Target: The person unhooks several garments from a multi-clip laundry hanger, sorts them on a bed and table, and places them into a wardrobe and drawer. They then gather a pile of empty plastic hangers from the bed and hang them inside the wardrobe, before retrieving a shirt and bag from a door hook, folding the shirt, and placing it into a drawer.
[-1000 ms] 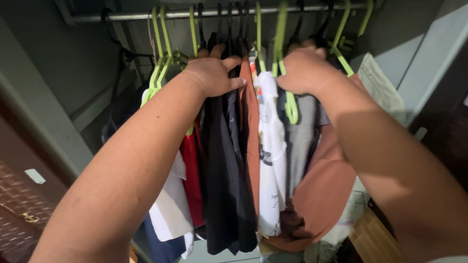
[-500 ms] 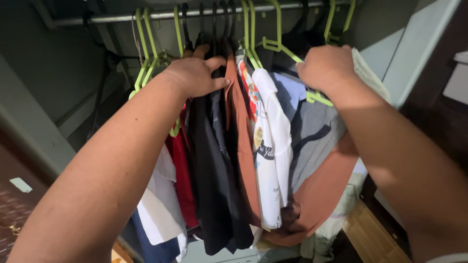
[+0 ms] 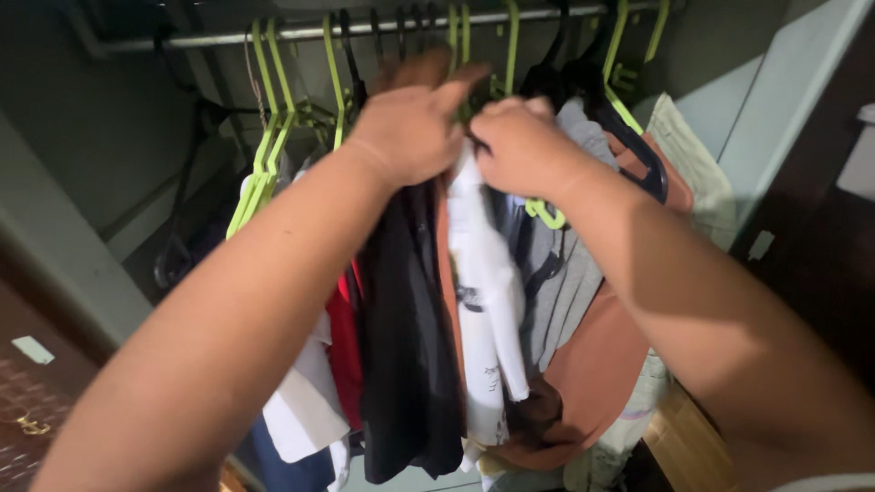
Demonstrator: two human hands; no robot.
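White shirt (image 3: 483, 301) gripped by her right hand (image 3: 524, 155), fingers closed; left hand (image 3: 410, 132) (fingers flat) parts dark clothes (image 3: 410, 319); best slide hangers gently.

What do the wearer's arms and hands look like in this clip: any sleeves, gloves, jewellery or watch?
Both forearms are bare from the bottom edge of the picture up to the wrists, with no sleeve over them. The left hand and right hand are ungloved. No watch, bracelet or ring shows on the sides facing the camera. A sliver of pale fabric at the lower right corner may be clothing, but too little shows to tell.
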